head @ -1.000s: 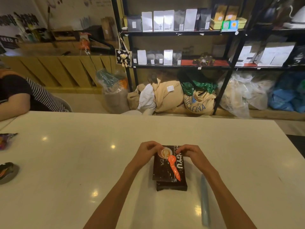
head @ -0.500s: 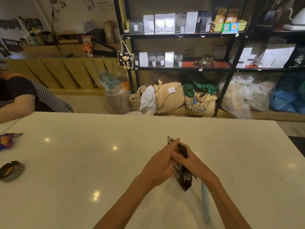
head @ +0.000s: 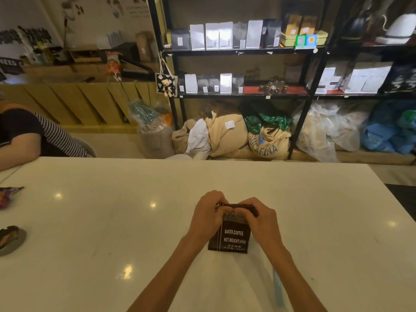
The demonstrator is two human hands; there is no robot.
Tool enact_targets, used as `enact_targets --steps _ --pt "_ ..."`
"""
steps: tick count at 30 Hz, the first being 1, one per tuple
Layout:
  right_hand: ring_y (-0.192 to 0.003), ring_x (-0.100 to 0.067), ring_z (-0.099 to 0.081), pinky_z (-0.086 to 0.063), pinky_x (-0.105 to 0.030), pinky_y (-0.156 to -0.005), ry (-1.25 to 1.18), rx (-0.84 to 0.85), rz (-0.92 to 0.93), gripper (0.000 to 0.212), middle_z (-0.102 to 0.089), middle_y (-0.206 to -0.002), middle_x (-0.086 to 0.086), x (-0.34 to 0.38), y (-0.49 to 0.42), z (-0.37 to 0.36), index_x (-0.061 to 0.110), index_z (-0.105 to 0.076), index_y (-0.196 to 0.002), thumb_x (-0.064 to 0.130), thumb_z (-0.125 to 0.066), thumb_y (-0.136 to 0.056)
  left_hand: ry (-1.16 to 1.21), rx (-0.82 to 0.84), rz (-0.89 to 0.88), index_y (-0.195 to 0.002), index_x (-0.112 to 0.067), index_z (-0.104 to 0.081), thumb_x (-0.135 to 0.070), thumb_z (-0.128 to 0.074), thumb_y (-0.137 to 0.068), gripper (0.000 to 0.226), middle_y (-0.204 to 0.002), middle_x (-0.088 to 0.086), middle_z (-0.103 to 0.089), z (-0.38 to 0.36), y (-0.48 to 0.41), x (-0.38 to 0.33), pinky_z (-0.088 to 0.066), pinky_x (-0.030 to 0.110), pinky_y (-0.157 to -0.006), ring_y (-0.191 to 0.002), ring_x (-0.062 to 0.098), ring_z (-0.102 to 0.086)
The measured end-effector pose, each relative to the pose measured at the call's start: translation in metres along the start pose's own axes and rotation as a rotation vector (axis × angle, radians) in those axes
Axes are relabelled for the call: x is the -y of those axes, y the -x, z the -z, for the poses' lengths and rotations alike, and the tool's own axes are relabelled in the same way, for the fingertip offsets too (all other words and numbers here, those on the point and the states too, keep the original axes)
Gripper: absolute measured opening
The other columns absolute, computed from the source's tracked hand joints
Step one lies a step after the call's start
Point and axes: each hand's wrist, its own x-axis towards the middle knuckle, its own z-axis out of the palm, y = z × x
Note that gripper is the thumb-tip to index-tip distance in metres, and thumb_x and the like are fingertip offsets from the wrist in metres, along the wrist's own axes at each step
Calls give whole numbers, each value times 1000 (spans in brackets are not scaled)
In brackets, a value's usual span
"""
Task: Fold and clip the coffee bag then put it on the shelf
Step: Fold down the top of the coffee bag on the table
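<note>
Standing upright on the bench [head: 90, 221], no longer flat, the coffee bag [head: 231, 238] was gripped at its top by both hands [head: 208, 216]; folding was probably underway.

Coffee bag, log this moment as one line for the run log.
stage: folding top | coffee bag: on white table, label facing up | left hand and right hand: both gripping top edge | blue clip: on table, unused

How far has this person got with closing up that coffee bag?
Done: nothing finished that shows. In hand: the left hand and right hand pinch the top of the black coffee bag, which stands on the white table, folding it. Left: no clip shows on the bag, and the shelf awaits.
</note>
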Motion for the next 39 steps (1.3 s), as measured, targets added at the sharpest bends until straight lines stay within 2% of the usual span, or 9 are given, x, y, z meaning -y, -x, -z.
enact_targets --steps 4,8,13,16,23,26,29,35,39 --pt "-74 -4 -68 -51 -13 -66 -71 36 -50 15 -73 -76 13 -4 -3 -1 24 -74 -81 12 -66 -87 298 44 158 -80 -15 -66 -10 -73 -82 9 -79 -7 -65 5 4 12 -50 19 -71 -77 7 -62" --pt "-79 -4 -66 -52 -15 -68 -113 54 -39 8 -71 -82 7 -3 -5 -8 18 -70 -89 14 -63 -91 369 -44 208 -80 -14 -70 -8 -71 -84 7 -78 -5 -70 -4 7 9 -55 28 -71 -77 11 -67" --pt "-83 0 -65 -52 -13 -67 -304 -178 -154 17 -65 -97 8 3 3 -32 22 -58 -106 15 -63 -91 460 -259 297 -88 -15 -64 -7 -65 -90 8 -84 -6 -68 -25 16 -5 -55 23 -71 -77 10 -67" --pt "-83 12 -61 -48 -4 -63 -271 -292 -174 14 -64 -98 13 2 6 -41 21 -61 -108 17 -55 -96 723 -265 490 -105 -22 -56 -19 -60 -96 10 -92 5 -69 -35 29 2 -61 37 -71 -81 19 -72" --pt "-79 -8 -69 -58 -25 -67 -216 -241 -213 39 -67 -92 11 -6 11 -56 31 -43 -127 41 -57 -92 446 -421 530 -88 -15 -64 -36 -47 -101 30 -75 -2 -70 -50 29 15 -55 24 -58 -63 3 -66" --pt "-78 -3 -67 -60 -35 -73 -35 -232 -278 42 -64 -91 18 -21 20 -63 31 -44 -113 53 -63 -83 448 -425 512 -89 -12 -63 -31 -45 -102 30 -73 -3 -68 -52 26 16 -52 16 -54 -60 0 -65" --pt "-69 -5 -67 -60 -38 -63 -52 -306 -266 34 -68 -85 9 -25 22 -68 27 -46 -99 57 -53 -85 483 -364 448 -101 -11 -59 -25 -46 -102 19 -84 -3 -69 -54 33 19 -54 15 -60 -71 0 -68" --pt "-63 -12 -67 -58 -38 -54 -63 -361 -251 31 -66 -74 5 -30 14 -69 17 -52 -90 45 -40 -97 448 -346 473 -97 -11 -61 -20 -56 -98 10 -84 -5 -70 -58 39 36 -52 14 -59 -72 2 -67" --pt "-81 -17 -71 -60 -36 -70 -302 -104 -354 15 -70 -92 0 -39 4 -56 23 -57 -101 37 -54 -96 432 -340 496 -86 -8 -61 -15 -53 -99 18 -75 -2 -67 -59 34 44 -52 20 -56 -62 0 -62"
